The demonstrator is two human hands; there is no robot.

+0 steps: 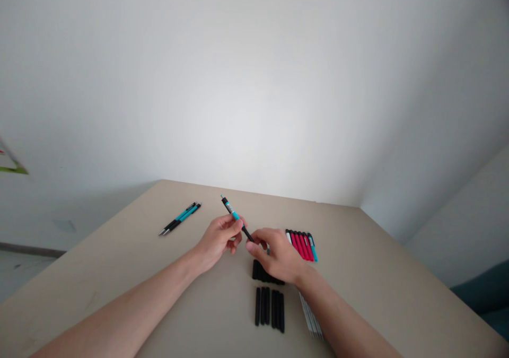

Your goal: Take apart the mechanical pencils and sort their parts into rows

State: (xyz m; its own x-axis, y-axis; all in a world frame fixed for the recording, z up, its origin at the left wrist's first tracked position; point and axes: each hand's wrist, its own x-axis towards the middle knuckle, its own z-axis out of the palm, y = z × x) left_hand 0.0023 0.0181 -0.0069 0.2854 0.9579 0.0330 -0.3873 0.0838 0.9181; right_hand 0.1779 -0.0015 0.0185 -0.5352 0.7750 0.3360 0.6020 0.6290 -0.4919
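Note:
Above the middle of the table, my left hand [222, 237] pinches a teal-and-black pen [230, 208] around its barrel. The pen slants, its button end up and to the left. My right hand [277, 253] closes on the pen's lower black end; its fingers hide the tip. A small grey bit shows beneath those fingers, too little of it to name. Under my right hand lies a row of short black tubes [260, 271], partly covered. Nearer to me are several longer black tubes [270, 309]. Thin pale refills [310, 318] lie partly behind my right forearm.
Two teal-and-black pens [181, 219] lie side by side at the table's left. Right of my right hand is a row of pen barrels [302, 245], mostly red, with one white and one teal. The beige table [222, 315] meets a white wall [254, 82] at the back.

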